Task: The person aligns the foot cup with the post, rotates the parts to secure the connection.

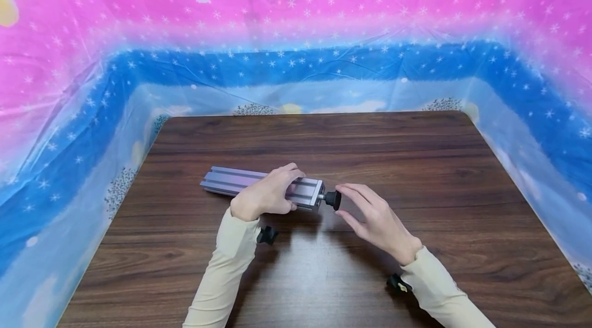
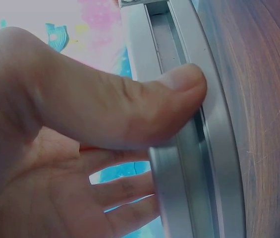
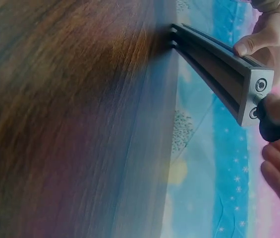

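A silver aluminium extrusion profile (image 1: 229,180) lies slanted across the middle, raised at its right end, over the table. My left hand (image 1: 270,192) grips it near that end, fingers over the far side; in the left wrist view the thumb (image 2: 144,106) presses along its slotted face. A black round levelling foot (image 1: 333,199) sticks out from the end plate on a short metal stem. My right hand (image 1: 376,220) pinches the foot's rim between thumb and fingertips. Two screw heads show on the end plate (image 3: 249,104) in the right wrist view, beside the foot (image 3: 273,128).
A black foot-like part (image 1: 267,235) lies beside the left cuff. Another dark part with a yellowish bit (image 1: 398,284) lies by the right sleeve. The wooden table (image 1: 324,138) is bordered by a pink and blue patterned cloth (image 1: 296,66).
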A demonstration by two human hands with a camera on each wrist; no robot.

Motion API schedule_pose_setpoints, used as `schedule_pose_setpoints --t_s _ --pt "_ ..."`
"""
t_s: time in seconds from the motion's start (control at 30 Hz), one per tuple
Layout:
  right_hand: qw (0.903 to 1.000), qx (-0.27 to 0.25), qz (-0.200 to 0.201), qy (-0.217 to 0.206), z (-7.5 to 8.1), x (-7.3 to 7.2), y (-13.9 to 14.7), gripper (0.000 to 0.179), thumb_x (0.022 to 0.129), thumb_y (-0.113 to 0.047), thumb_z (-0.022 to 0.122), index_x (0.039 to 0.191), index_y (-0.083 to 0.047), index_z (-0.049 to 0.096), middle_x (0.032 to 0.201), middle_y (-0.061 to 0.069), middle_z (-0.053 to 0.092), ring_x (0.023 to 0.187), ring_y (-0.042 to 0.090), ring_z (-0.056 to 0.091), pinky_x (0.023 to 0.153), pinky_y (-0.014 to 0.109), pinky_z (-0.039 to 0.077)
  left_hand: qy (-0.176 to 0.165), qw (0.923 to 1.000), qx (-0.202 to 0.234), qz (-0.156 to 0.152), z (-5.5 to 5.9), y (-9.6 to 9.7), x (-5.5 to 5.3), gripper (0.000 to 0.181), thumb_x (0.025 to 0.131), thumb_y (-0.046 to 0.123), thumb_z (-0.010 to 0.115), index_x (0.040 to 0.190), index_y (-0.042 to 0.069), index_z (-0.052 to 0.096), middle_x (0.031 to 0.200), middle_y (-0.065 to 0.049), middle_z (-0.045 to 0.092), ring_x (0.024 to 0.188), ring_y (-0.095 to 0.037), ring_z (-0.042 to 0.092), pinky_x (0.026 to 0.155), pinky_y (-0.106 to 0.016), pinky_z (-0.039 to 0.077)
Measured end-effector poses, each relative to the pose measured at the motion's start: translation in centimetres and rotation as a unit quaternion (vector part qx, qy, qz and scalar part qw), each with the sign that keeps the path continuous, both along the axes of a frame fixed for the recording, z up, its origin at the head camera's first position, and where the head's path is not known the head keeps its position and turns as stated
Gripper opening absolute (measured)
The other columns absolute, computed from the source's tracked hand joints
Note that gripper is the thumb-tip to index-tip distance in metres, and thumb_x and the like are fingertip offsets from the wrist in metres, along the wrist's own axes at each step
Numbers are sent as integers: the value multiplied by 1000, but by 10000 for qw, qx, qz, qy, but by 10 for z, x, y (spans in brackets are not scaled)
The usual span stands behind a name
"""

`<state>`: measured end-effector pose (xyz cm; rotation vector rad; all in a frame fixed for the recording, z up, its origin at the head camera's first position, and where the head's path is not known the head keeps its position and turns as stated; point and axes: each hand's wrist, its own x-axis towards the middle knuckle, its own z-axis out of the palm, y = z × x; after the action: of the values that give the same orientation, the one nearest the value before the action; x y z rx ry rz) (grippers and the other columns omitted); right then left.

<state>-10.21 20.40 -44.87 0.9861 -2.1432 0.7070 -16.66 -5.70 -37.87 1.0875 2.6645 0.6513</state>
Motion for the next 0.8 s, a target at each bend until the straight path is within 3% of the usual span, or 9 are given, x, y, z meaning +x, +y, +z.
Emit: schedule_pose_setpoints --t_s 0.13,0.43,0.53,0.67,0.8 --pt "9997 -91 -173 -166 -1 1 -1 46 100 -36 62 124 2 67 110 11 70 99 22 68 86 34 55 60 10000 -26 -39 -1 -1 0 55 71 2 78 123 -1 61 99 -8 55 86 -18 52 79 -31 46" --pt "9939 15 -847 -702 -1 3 -4 39 96 -43 67 103 -5 72 92 4 73 80 16 69 71 35 57 107 9999 -90 -84 0 0 2 51 71 1 75 120 -1 62 99 -7 54 88 -19 51 79 -31 44" --pt "9916 16 -949 -878 -2 4 -4 38 95 -42 68 105 -5 72 93 4 73 80 16 69 70 36 57 116 9999 -78 -96 -1 0 2 52 71 1 76 120 -1 61 99 -7 54 87 -19 51 79 -31 45" --pt "9921 68 -777 -987 -2 7 0 51 91 -39 74 125 -2 65 112 8 71 97 20 69 83 35 56 85 9998 -91 -134 -2 2 2 53 71 1 78 122 -2 61 99 -7 54 88 -19 51 80 -31 45" --pt "9975 250 -211 -623 -2 6 3 60 85 -23 82 137 -2 59 131 13 63 118 25 63 103 31 48 43 9999 -107 -84 -2 2 2 55 72 1 78 123 -2 60 100 -7 53 88 -20 51 80 -32 45"
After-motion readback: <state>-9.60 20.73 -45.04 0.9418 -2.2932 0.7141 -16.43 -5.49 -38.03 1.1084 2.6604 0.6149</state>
